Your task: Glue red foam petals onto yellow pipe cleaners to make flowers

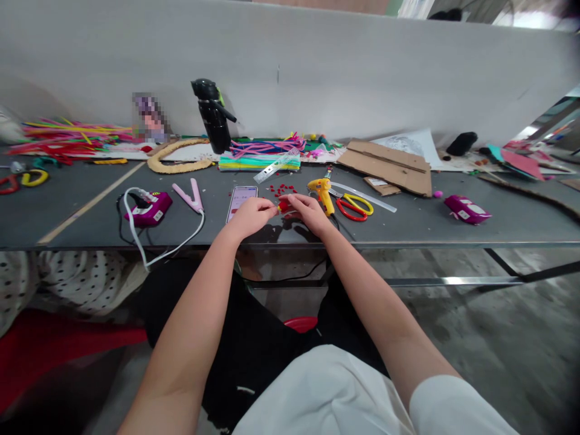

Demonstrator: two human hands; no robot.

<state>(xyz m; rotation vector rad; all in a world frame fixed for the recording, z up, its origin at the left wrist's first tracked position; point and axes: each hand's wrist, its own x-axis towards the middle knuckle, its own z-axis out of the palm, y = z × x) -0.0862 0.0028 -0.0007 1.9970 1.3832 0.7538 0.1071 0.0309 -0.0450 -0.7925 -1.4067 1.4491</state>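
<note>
Fingertips of the left hand (254, 215) close narrowly on a small red piece (284, 206) with a touch of yellow at its edge; the right hand (308, 211) meets it from the other side, its fingers bent over the piece, though whether they pinch or only steady it cannot be told. The piece sits left of the glue gun (323, 194), above the table (408, 226). More red bits (285, 188) lie scattered left of the gun, beyond the fingers. The phone (241, 196) is farther left of the gun, beside the left hand; the scissors (348, 200) lie just right of it. Neither hand grips gun or scissors, so the step in hand seems to be close fingertip work on the piece. Judging by its size, the next move calls for a light, steady pinch and small turns, with the right wrist kept clear of the gun.
</note>
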